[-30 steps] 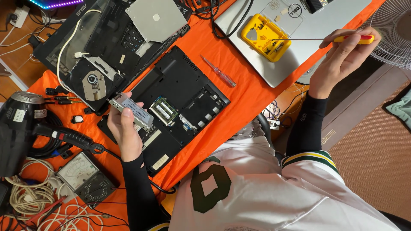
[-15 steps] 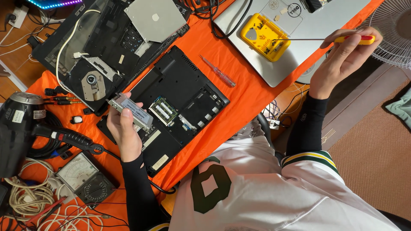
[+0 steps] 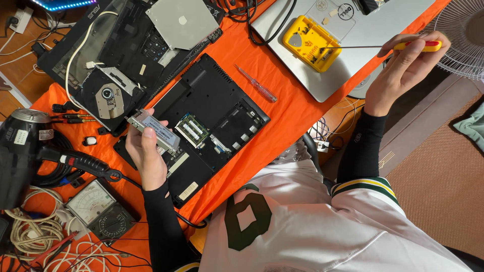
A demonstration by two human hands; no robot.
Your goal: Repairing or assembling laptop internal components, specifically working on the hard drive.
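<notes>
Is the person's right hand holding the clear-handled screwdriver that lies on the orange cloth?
No, the right hand holds a yellow-and-red screwdriver, while the clear-handled one lies untouched.

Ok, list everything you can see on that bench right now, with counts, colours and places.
drive: 1, silver, in left hand over the laptop base
laptop base: 1, black, opened, centre
memory sticks: 2, green, in the base
stripped laptop: 1, black, top left
closed laptop: 1, silver, top right
bit case: 1, yellow, on the closed laptop
spare screwdriver: 1, clear and red, on the cloth
cloth: 1, orange, over the bench
multimeter: 1, black, bottom left
heat gun: 1, black, far left
fan: 1, white, right edge
screwdriver: 1, yellow-red handle, in right hand
left hand
right hand
</notes>
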